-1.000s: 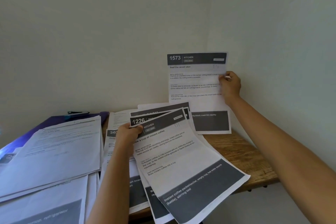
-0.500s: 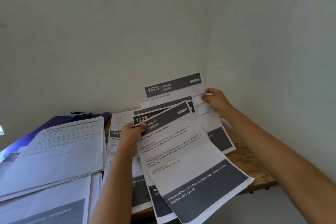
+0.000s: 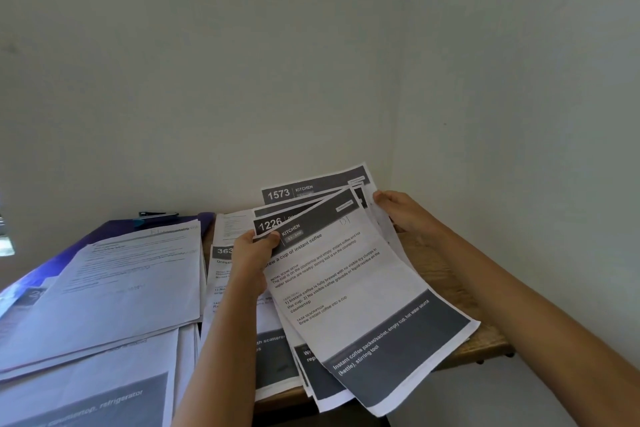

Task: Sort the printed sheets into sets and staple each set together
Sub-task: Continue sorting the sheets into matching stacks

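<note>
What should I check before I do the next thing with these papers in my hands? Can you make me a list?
1. Left hand grips sheet 1226 at its top left corner: ok.
2. Right hand holds sheet 1573 by its right edge: ok.
3. Edges squared for stapling: not ok, the held sheets fan out.
4. All one set: cannot tell. 1573 and 1226 both say KITCHEN, but the header between them is mostly hidden.
5. Stapler ready: cannot tell. A dark tool lies on the purple folder, too small to name.
</note>
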A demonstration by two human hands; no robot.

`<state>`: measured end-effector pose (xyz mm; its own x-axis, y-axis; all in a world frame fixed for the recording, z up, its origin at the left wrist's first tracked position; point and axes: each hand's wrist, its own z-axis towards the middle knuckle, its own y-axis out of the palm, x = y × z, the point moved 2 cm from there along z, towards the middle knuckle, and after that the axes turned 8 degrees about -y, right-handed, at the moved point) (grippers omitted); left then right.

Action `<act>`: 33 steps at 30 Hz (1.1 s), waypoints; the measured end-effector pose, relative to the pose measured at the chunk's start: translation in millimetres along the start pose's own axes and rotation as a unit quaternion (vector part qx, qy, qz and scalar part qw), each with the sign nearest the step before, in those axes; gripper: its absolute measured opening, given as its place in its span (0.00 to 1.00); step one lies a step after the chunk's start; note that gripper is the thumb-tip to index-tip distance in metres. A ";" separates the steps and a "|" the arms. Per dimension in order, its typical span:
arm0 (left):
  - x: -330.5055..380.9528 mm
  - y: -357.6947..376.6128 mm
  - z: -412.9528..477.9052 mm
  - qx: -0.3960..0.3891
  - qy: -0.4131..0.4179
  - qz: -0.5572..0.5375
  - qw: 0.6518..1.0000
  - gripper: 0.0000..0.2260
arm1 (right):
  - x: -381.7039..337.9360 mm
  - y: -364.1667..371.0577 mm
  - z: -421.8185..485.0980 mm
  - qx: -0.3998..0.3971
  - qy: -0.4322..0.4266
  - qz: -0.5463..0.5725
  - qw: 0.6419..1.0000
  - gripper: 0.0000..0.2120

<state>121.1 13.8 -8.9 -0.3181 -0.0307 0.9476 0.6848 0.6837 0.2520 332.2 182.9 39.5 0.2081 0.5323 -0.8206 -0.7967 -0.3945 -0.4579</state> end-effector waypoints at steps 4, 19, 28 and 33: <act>-1.4 2.7 1.6 -0.011 0.013 0.005 1.000 0.09 | 4.2 13.1 -14.3 -0.010 -0.020 0.053 0.998 0.18; -3.2 9.9 -2.8 -0.018 0.098 -0.007 0.995 0.09 | 13.7 15.9 -30.6 -0.017 0.026 0.201 0.979 0.03; 4.3 21.6 -28.1 -0.172 0.072 -0.003 0.982 0.14 | -7.2 -14.1 -40.3 0.026 0.045 0.217 0.975 0.12; 21.7 43.6 -45.0 -0.217 0.099 0.106 0.965 0.11 | -32.1 -36.7 -34.5 0.125 0.004 0.225 0.966 0.12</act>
<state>173.6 10.1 31.5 -0.0375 -0.0914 0.9951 0.9444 0.3223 0.0652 374.4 154.4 70.8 -0.1876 0.3426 -0.9206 -0.9192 -0.3915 0.0417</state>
